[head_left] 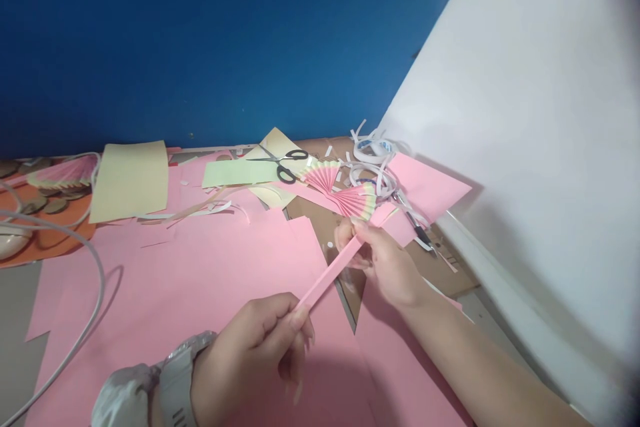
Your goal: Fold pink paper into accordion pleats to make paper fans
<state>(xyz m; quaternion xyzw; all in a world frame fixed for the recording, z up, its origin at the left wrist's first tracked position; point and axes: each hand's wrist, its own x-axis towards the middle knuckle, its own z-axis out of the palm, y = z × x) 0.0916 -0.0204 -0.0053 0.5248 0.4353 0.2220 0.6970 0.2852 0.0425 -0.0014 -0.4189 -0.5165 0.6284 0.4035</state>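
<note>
A narrow folded strip of pink paper (330, 273) slants between my two hands, above the large pink sheets (190, 267). My left hand (265, 333), with a grey watch on its wrist, pinches the strip's lower end between thumb and fingers. Near the upper end my right hand (377, 253) is closed on the same strip, thumb on top. Just beyond the right hand lies a pleated pink paper fan (350, 200) with pale green edges. Scissors with black handles (287, 167) rest beside it on a light green paper strip (240, 173).
A yellow paper sheet (130, 180) lies at the back left, near another pleated fan (65, 173) and several coins. A white cable (103, 273) curves across the left. White tape strips (373, 167) and a black pen (423, 235) lie right, by the white wall (520, 113).
</note>
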